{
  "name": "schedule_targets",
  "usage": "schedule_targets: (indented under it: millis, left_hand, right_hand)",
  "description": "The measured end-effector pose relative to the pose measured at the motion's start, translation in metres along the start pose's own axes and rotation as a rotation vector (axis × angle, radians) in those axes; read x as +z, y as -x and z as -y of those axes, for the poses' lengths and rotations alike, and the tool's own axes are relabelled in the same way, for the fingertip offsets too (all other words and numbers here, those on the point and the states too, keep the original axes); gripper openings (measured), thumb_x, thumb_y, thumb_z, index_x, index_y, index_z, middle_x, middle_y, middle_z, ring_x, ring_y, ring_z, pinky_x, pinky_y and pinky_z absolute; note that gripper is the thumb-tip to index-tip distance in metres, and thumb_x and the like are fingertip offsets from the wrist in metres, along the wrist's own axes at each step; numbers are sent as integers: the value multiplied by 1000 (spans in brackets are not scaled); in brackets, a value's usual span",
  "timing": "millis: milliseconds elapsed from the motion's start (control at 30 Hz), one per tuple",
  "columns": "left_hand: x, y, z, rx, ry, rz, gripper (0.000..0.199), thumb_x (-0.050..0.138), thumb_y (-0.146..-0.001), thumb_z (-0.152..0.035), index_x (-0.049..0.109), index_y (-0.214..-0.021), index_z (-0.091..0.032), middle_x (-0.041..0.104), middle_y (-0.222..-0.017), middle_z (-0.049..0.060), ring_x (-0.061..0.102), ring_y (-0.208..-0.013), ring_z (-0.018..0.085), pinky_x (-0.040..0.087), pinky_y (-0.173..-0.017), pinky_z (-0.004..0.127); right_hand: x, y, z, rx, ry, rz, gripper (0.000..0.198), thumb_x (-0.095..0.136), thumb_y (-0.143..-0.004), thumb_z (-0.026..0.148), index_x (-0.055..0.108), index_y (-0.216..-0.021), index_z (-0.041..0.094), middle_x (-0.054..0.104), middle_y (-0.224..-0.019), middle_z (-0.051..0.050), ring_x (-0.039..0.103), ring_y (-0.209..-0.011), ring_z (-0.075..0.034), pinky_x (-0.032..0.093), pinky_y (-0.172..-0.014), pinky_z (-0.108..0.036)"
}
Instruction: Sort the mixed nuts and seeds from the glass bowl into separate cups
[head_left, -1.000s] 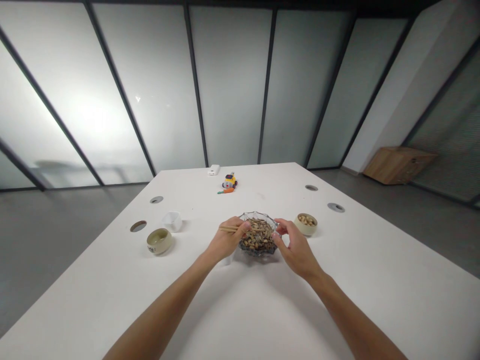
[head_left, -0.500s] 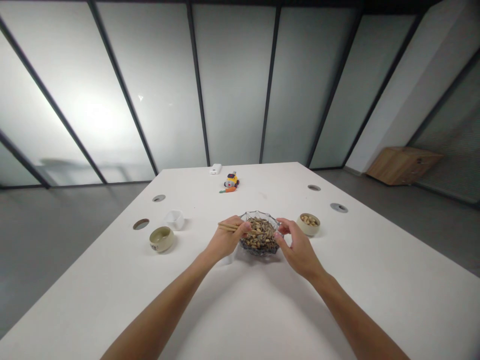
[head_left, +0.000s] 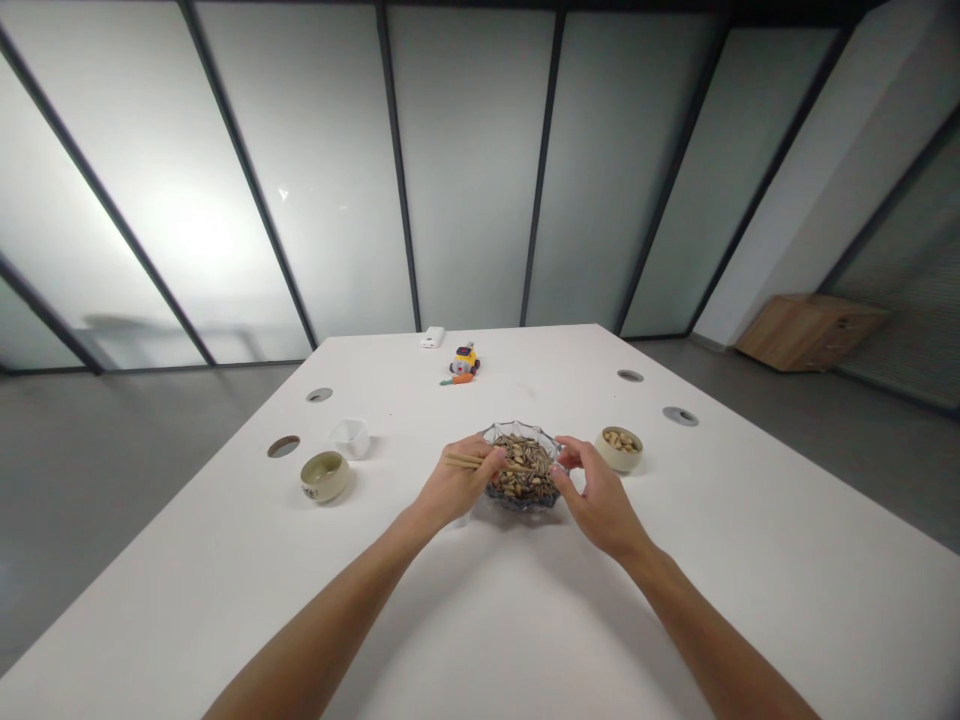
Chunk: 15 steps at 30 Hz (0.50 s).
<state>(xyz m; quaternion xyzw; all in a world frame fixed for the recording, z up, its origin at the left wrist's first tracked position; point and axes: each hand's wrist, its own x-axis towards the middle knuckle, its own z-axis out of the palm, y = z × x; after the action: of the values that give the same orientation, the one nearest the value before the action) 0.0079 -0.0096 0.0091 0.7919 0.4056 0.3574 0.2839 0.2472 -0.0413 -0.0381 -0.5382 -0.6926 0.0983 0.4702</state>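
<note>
My left hand (head_left: 459,478) is closed around a pair of wooden chopsticks (head_left: 465,460), whose tips reach down among the seeds. A clear glass bowl with a scalloped rim (head_left: 536,503) stands in front of me, filled with striped sunflower seeds (head_left: 529,458) and some larger, paler nuts mixed in. On the bowl's right side my right hand (head_left: 598,492) grips the rim between thumb and fingers. Close by on the right sits a small cream bowl (head_left: 619,459) holding pistachio-like nuts (head_left: 622,440). A whitish container (head_left: 459,521) shows partly beneath my left hand, mostly hidden.
To the left are a small ceramic bowl (head_left: 325,480) and a clear plastic cup (head_left: 350,438). Farther back lie a yellow toy vehicle (head_left: 465,360), a toy carrot (head_left: 459,379) and a white box (head_left: 433,338). Round holes (head_left: 283,446) pierce the white table (head_left: 480,620).
My left hand has shifted slightly to the right with the chopsticks, over the glass bowl. My right hand stays at the rim.
</note>
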Motion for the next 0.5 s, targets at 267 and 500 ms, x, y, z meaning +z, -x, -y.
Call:
schedule_targets:
  millis: [267, 500]
  left_hand:
    - [-2, -1, 4, -69, 42, -68, 43, 49, -104, -45, 66, -72, -22, 73, -78, 3, 68, -72, 19, 52, -71, 29]
    - [-12, 2, 0, -99, 88, -85, 43, 48, -106, -48, 71, -79, -22, 76, -81, 5, 73, -77, 21, 55, -69, 30]
  right_hand:
    - [0, 0, 0, -14, 6, 7, 36, 56, -100, 37, 63, -131, 20, 71, -105, -9, 68, -96, -26, 58, -90, -45]
    - [0, 1, -1, -68, 36, 35, 31, 50, -101, 26, 66, -127, 22, 72, -109, -10, 69, -97, -25, 57, -91, -44]
